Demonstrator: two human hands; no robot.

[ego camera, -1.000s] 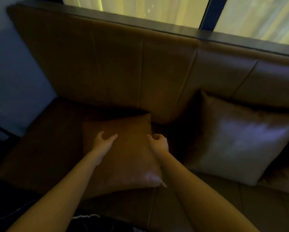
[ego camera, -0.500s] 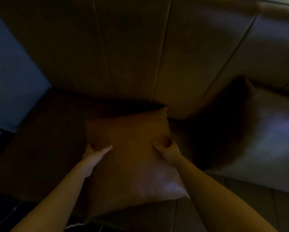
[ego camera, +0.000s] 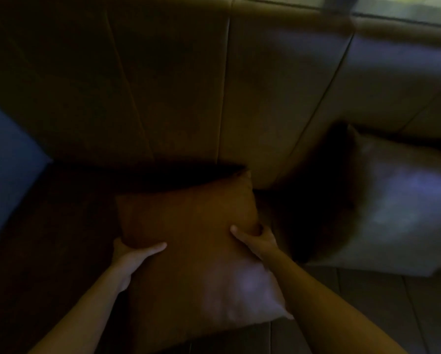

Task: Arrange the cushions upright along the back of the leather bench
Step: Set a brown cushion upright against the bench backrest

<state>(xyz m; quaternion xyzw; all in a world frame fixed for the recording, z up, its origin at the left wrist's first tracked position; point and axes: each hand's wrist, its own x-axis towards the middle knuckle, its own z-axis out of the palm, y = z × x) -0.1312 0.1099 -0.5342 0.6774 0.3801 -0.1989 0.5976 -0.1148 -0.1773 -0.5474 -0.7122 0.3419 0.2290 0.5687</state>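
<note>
An orange-brown cushion (ego camera: pixel 188 226) lies tilted on the seat of the leather bench (ego camera: pixel 48 251), its far edge lifted near the backrest (ego camera: pixel 176 85). My left hand (ego camera: pixel 132 256) grips its left edge, thumb on top. My right hand (ego camera: pixel 257 238) pinches its right edge, fingers curled behind. A pale grey cushion (ego camera: pixel 398 208) leans upright against the backrest to the right, about a hand's width from the brown one.
A blue wall (ego camera: pixel 7 169) closes off the bench's left end. A window strip (ego camera: pixel 406 8) runs above the backrest at top right. The scene is dim, with dark shadow between the two cushions.
Both hands went from hovering open over the brown cushion to gripping its side edges. Its far edge has risen toward the backrest. My view moved closer and lower.
</note>
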